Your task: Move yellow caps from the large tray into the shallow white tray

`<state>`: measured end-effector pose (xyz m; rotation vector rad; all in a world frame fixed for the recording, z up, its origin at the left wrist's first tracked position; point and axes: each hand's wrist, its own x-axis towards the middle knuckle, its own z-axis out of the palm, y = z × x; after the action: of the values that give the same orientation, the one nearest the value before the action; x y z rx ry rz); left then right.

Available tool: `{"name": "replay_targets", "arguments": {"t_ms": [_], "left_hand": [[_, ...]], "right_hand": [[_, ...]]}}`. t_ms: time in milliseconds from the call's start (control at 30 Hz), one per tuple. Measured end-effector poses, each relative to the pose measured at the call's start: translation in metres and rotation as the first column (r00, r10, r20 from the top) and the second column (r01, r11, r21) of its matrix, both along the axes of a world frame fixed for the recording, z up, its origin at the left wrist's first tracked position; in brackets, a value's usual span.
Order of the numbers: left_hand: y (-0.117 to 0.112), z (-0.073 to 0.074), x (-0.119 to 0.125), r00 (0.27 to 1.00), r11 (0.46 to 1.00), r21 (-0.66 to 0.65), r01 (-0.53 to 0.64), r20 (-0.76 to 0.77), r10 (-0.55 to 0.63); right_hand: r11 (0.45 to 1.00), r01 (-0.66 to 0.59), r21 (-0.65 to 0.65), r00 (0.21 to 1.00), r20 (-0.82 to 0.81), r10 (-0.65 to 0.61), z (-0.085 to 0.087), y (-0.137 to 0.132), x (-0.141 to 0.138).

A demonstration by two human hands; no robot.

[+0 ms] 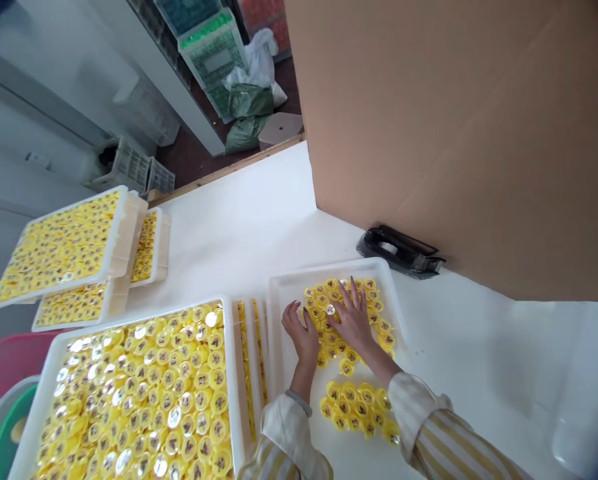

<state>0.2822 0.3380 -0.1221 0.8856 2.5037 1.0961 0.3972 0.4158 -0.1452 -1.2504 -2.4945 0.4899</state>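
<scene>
We have the left hand (301, 331) and right hand (351, 319) spread open, flat on yellow plastic caps (379, 325) in a white plastic tray (323, 272), gripping nothing.

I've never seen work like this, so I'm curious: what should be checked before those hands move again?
Left hand and right hand on the yellow caps: ok.
Working white tray around those caps: ok.
Lower cluster of caps inside that tray: cannot tell, no tray edge shows there.
Large white tray alongside packed with caps: ok.
Black tape dispenser apart from the hands: ok.
</scene>
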Motion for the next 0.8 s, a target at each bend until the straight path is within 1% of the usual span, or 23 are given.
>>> {"name": "replay_targets", "arguments": {"t_ms": [100,200,267,333,367,400,433,533,600,633,700,733,800], "left_hand": [[-0.004,0.003,0.002,0.992,0.999,0.049,0.019,0.121,-0.025],[0.000,0.002,0.003,0.969,0.994,0.087,0.060,0.233,-0.079],[0.006,0.004,0.003,0.943,0.989,0.111,0.100,0.306,-0.130],[0.011,0.013,0.004,0.901,0.976,0.148,0.159,0.382,-0.204],[0.013,0.021,0.005,0.874,0.965,0.174,0.194,0.416,-0.251],[0.012,0.033,0.008,0.844,0.951,0.206,0.230,0.445,-0.300],[0.010,0.048,0.011,0.813,0.934,0.241,0.263,0.466,-0.349],[-0.006,0.103,0.022,0.746,0.881,0.336,0.332,0.478,-0.464],[-0.022,0.140,0.030,0.726,0.843,0.389,0.370,0.445,-0.524],[-0.030,0.155,0.033,0.721,0.821,0.415,0.393,0.415,-0.555],[-0.043,0.179,0.037,0.714,0.775,0.463,0.430,0.350,-0.606],[-0.048,0.187,0.039,0.711,0.759,0.482,0.439,0.329,-0.621],[-0.054,0.199,0.041,0.710,0.751,0.509,0.421,0.331,-0.622]], "right_hand": [[0.999,-0.018,0.036,0.998,-0.062,0.020,-0.004,0.000,0.005],[0.997,-0.016,0.077,0.990,-0.139,0.026,-0.005,0.000,0.006],[0.994,-0.022,0.105,0.980,-0.195,0.042,0.001,-0.001,0.007],[0.990,-0.038,0.132,0.966,-0.249,0.070,0.013,-0.005,0.010],[0.988,-0.045,0.145,0.958,-0.274,0.084,0.022,-0.008,0.013],[0.986,-0.049,0.157,0.949,-0.299,0.095,0.033,-0.011,0.018],[0.985,-0.050,0.167,0.941,-0.323,0.102,0.045,-0.016,0.023],[0.983,-0.031,0.183,0.915,-0.389,0.102,0.085,-0.036,0.044],[0.983,-0.029,0.179,0.898,-0.427,0.104,0.109,-0.051,0.059],[0.984,-0.028,0.177,0.891,-0.441,0.105,0.118,-0.059,0.066],[0.986,-0.020,0.165,0.890,-0.446,0.093,0.133,-0.074,0.079],[0.987,-0.009,0.159,0.894,-0.441,0.079,0.138,-0.081,0.084],[0.989,0.021,0.144,0.901,-0.433,0.044,0.143,-0.094,0.093]]}}
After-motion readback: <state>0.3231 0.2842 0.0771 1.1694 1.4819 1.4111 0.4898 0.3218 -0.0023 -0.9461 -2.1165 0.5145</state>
